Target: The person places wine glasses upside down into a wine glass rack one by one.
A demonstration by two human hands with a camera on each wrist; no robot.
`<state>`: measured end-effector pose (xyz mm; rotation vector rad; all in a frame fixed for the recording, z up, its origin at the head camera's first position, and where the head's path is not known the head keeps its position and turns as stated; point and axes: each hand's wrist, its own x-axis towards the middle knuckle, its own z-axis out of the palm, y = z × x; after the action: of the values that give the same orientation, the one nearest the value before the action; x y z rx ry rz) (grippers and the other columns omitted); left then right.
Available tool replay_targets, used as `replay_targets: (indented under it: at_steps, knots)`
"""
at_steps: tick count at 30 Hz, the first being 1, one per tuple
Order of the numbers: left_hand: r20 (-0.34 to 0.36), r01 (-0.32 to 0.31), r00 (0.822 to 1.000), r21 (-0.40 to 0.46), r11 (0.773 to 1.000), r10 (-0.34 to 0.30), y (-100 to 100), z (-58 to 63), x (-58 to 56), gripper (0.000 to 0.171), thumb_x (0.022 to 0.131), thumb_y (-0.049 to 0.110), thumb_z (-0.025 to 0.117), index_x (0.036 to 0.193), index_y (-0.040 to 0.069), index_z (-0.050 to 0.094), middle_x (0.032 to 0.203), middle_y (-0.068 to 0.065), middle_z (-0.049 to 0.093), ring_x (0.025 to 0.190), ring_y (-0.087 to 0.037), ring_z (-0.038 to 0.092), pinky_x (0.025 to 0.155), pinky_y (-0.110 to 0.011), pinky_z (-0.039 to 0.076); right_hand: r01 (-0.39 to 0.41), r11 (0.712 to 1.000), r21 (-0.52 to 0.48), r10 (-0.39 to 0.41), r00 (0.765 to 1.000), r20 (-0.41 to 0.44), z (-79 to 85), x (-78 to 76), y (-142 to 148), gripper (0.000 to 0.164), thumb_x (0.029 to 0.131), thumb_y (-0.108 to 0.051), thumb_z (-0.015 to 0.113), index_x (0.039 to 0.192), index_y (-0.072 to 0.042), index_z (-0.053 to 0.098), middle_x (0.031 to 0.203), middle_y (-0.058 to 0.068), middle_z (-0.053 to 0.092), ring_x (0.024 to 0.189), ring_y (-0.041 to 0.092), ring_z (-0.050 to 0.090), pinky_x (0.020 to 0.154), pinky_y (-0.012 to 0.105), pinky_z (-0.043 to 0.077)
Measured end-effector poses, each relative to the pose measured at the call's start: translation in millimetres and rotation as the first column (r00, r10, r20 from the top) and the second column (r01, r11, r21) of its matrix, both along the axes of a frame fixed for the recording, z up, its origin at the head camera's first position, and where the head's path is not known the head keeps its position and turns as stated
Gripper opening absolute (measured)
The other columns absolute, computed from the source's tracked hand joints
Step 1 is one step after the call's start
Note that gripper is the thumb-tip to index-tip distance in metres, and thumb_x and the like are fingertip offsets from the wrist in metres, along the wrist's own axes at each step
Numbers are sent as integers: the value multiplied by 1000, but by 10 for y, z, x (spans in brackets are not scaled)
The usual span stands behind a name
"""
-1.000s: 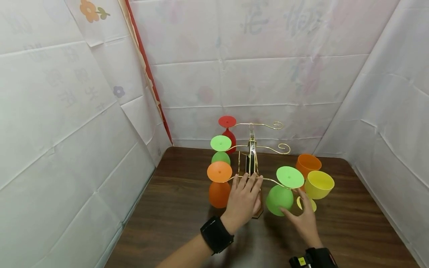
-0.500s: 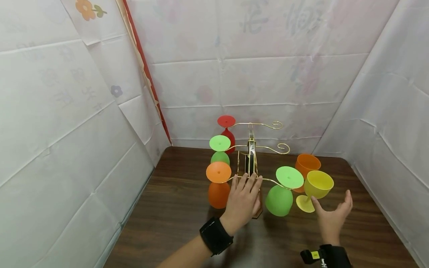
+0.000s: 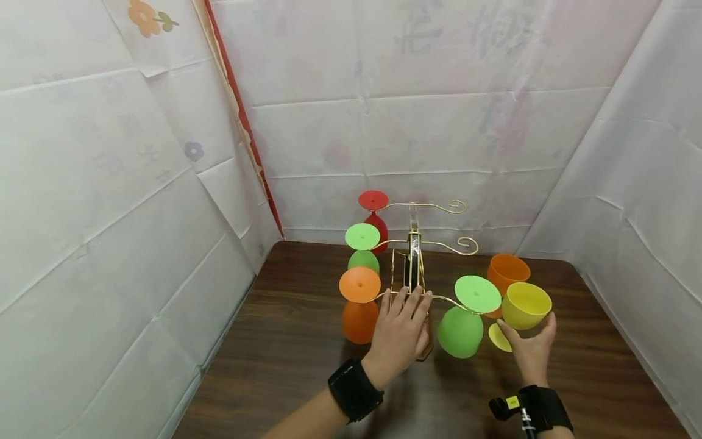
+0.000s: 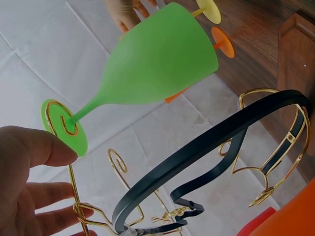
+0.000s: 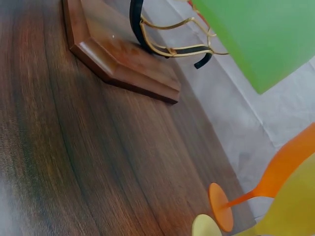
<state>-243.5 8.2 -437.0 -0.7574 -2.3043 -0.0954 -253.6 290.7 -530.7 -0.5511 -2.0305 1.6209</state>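
Note:
At the gold wire wine glass rack (image 3: 412, 244), my left hand (image 3: 400, 332) holds the front crossbar; in the left wrist view its thumb and fingers lie on either side of the gold rod. My right hand (image 3: 531, 353) grips the bowl of a yellow goblet (image 3: 526, 308), thumb on its left and fingers on its right. This goblet stands upright on its foot. Right beside it, a green goblet (image 3: 460, 332) hangs upside down by its foot from the front right hook. The right hand is out of sight in the right wrist view.
An orange goblet (image 3: 507, 271) stands upright behind the yellow one. On the rack's left side hang upside-down orange (image 3: 360, 320), green (image 3: 363, 261) and red (image 3: 376, 228) goblets. The rack's wooden base (image 5: 123, 64) sits on the dark wooden table (image 3: 274, 341); white sheets surround it.
My right hand left the hanging green goblet, swung right with fingers spread, then came in around the yellow goblet's bowl. My left hand stayed on the rack.

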Motion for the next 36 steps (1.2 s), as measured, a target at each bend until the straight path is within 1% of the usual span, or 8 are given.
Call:
replay_targets:
  at_steps: [5,10,13,18,23,29,32,36]
  knots:
    - [5,-8,1000,-7,1000,8,5,6,14,53,84,32,65,134,18,53,132,-2,56,120,-23,50,104,-49,36,34,999,13,-33,998,-59,-57,-103,-7,104,77,-15,77,151,-14,3,151,16,13,137,31,16,115,43,7]
    - [-3,-7,1000,-5,1000,7,11,6,31,54,83,32,66,134,18,54,131,-2,56,120,-23,50,104,-49,36,108,993,38,-102,985,-139,-129,-193,14,98,73,-10,80,148,-16,17,142,13,28,126,23,31,110,33,21]
    - [-6,-7,1000,-6,1000,7,12,18,42,54,83,32,67,133,19,54,131,-1,57,120,-23,50,103,-48,37,142,990,16,-138,978,-154,-147,-237,20,96,73,-9,80,147,-18,20,140,11,31,122,21,34,106,32,25]
    - [-15,-13,1000,-19,1000,13,11,23,47,53,84,32,65,133,19,54,131,-2,57,120,-23,51,103,-48,37,170,985,-12,-171,978,-120,-158,-267,10,91,76,-11,78,147,-17,20,140,11,30,124,22,33,107,33,25]
    - [-5,-3,1000,-2,1000,3,9,24,43,51,84,32,64,133,19,54,131,-2,57,120,-23,50,103,-49,37,169,986,-18,-170,976,-135,-148,-247,-8,88,77,-11,77,146,-17,23,138,6,32,123,20,34,106,31,25]
    - [-7,3,1000,8,1000,-3,11,42,40,51,84,31,65,133,18,55,130,-2,57,119,-23,51,103,-49,38,152,988,-14,-153,975,-163,-67,-178,-16,88,76,-8,77,145,-17,23,133,-2,33,120,17,37,103,30,29]
    - [-4,0,1000,3,1000,0,11,48,41,52,84,31,65,133,18,54,130,-2,57,120,-23,50,103,-49,38,142,990,10,-138,976,-171,-15,-147,-5,88,76,-8,78,145,-17,25,131,-4,34,118,16,39,100,28,32]
    - [2,-1,1000,3,1000,1,8,46,52,53,82,31,67,132,18,55,130,-2,57,120,-23,51,103,-49,38,128,992,21,-123,981,-151,71,-71,-7,86,75,-10,78,144,-19,26,128,-6,36,115,13,41,92,20,36]
